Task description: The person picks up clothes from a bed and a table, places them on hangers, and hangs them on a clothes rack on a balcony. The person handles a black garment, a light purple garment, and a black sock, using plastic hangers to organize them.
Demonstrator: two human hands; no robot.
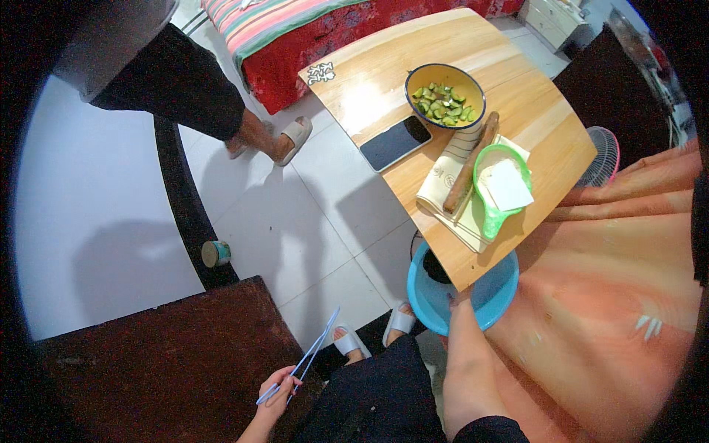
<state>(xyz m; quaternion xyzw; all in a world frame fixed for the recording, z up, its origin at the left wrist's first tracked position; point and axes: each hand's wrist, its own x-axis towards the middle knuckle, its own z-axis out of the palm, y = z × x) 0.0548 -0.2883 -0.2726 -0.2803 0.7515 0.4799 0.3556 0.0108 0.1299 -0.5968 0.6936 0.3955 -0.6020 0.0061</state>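
My left hand [278,387] holds a pair of light blue chopsticks [306,358] that point up and to the right, above the edge of a dark brown table [148,369]. My right arm reaches forward to a light blue basin [495,295] under the wooden table's [532,111] near corner; my right hand [459,297] is at the basin's rim and mostly hidden, so I cannot see its fingers. On the wooden table stand a yellow bowl of cut green vegetables [444,94], a phone [396,142], a rolling pin [470,162] and a green scoop [501,188].
Another person's legs in sandals [292,136] stand on the white tiled floor at the upper left. A small can [216,253] sits by a dark chair frame. An orange cloth [620,280] covers the right side, a fan [604,155] beside it. A red bed [325,37] lies beyond.
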